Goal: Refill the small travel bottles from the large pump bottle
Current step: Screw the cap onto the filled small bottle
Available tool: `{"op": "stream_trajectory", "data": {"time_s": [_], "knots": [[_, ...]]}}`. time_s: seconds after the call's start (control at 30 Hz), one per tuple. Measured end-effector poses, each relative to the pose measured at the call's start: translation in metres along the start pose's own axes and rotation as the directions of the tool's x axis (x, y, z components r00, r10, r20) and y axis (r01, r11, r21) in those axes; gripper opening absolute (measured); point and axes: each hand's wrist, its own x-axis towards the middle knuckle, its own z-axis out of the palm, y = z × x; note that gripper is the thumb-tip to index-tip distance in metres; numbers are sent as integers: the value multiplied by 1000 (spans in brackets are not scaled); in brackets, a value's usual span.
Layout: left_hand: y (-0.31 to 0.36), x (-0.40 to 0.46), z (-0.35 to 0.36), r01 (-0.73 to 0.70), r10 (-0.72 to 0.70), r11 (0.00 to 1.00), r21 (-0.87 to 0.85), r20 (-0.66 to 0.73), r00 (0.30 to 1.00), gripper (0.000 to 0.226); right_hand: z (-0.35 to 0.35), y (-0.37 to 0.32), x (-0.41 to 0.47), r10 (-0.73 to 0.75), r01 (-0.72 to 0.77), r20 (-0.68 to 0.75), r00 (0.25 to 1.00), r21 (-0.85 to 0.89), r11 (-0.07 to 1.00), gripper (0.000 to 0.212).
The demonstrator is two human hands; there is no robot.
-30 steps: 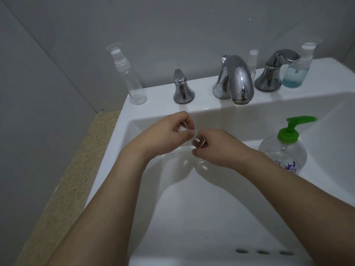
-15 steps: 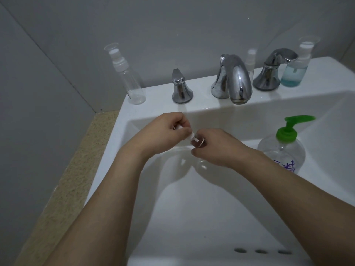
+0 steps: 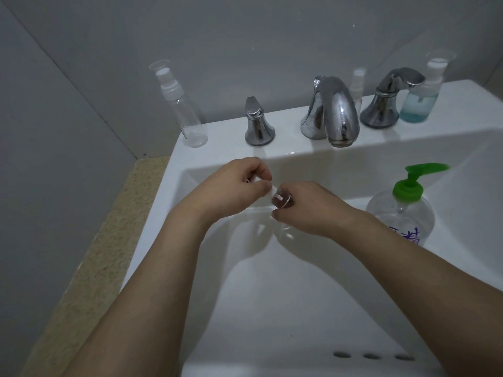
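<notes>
White porcelain fills most of the view: a deep rectangular sink set against grey wall tiles, with a speckled beige counter along its left side. On the back ledge stand a chrome spout and 2 chrome handles, one to its left and one to its right. An empty clear spray bottle stands at the ledge's left corner, a small bottle shows partly behind the spout, and a bottle holding pale blue liquid stands at the far right. The large pump bottle, clear with a green pump head, sits inside the basin at the right, just beside the right forearm.

Both forearms reach in over the basin and meet near its back wall. The left hand has its fingers curled round a small white cap piece. The right hand, knuckles up, grips a small clear travel bottle, mostly hidden under its fingers. Whether the cap is touching the bottle's neck cannot be told.
</notes>
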Motion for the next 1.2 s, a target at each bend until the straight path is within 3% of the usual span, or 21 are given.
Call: {"op": "stream_trajectory", "data": {"time_s": [1.2], "knots": [[2,-2,0,3,-5,996,84,21,1000,5,0,-2,0,-11,11,26,1000,-2,1000,14]]}}
